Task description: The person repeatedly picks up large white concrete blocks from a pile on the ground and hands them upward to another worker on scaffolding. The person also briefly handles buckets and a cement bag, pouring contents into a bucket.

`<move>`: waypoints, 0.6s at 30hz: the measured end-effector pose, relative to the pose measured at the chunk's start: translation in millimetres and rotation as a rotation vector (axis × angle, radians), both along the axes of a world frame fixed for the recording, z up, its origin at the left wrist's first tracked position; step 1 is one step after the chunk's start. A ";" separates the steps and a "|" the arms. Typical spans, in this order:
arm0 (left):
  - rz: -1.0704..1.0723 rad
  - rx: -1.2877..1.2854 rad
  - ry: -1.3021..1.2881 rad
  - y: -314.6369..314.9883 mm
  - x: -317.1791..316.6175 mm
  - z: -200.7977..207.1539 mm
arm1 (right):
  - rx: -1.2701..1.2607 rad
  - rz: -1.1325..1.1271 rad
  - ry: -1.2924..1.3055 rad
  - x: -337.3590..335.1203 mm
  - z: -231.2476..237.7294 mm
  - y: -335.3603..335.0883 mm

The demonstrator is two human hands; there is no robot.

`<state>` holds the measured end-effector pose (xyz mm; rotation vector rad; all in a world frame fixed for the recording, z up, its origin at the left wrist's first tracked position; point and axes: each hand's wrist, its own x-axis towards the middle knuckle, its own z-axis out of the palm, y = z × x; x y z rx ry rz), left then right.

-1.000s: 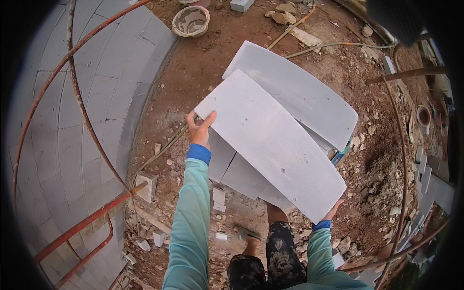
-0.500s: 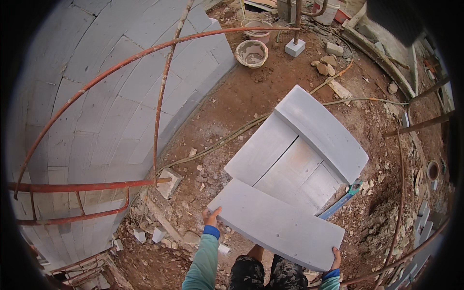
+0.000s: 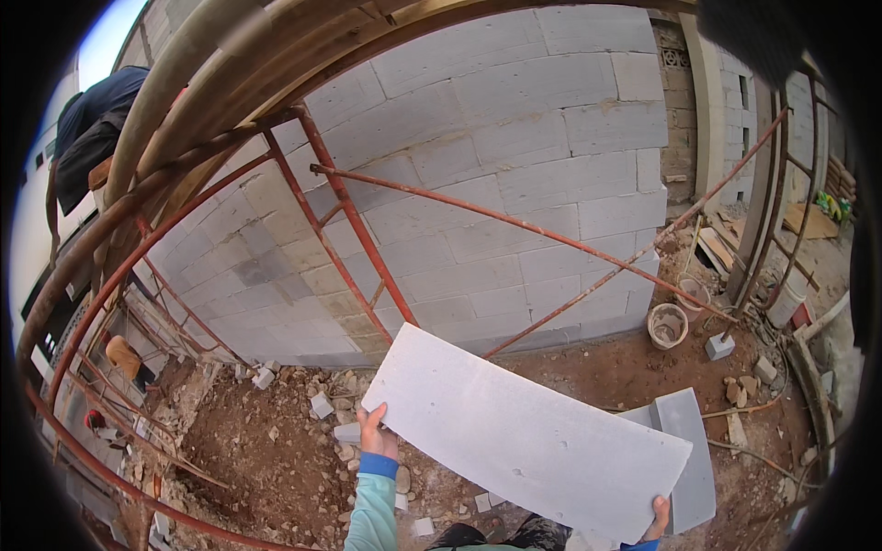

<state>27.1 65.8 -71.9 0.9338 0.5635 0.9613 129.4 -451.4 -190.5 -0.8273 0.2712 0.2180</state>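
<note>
The long, pale-grey rectangular block of porous-looking masonry [image 3: 528, 436] is held between both hands, the left hand [image 3: 378, 433] clamped on its left end and the right hand [image 3: 657, 522] on its right. It looks stiff and bulky, probably dusty rather than slick, its corners liable to chip, so both ends suit a hold, clear of the similar grey block [image 3: 695, 464] behind and the red-brown metal scaffold [image 3: 354, 230] beyond.

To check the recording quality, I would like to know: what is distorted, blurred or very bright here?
Head view: the lower long edge of the grey rectangular masonry block bows, consistent with fisheye distortion; head view: the dark shape at upper right is blurred, unidentifiable; head view: the pale sky patch at upper left looks brightest.
</note>
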 end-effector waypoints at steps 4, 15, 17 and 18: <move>0.028 0.199 -0.313 -26.9 -22.6 148.6 | 0.221 0.019 -0.312 29.1 62.3 25.4; 0.209 0.946 -0.600 -133.7 -48.6 343.5 | 0.644 -0.170 -0.431 51.4 205.0 200.4; 0.136 0.848 -0.600 -142.5 -40.4 320.0 | 0.702 -0.140 -0.452 35.1 220.7 235.0; 0.164 0.818 -0.605 -134.4 -42.0 316.7 | 0.726 -0.111 -0.465 25.1 230.8 248.5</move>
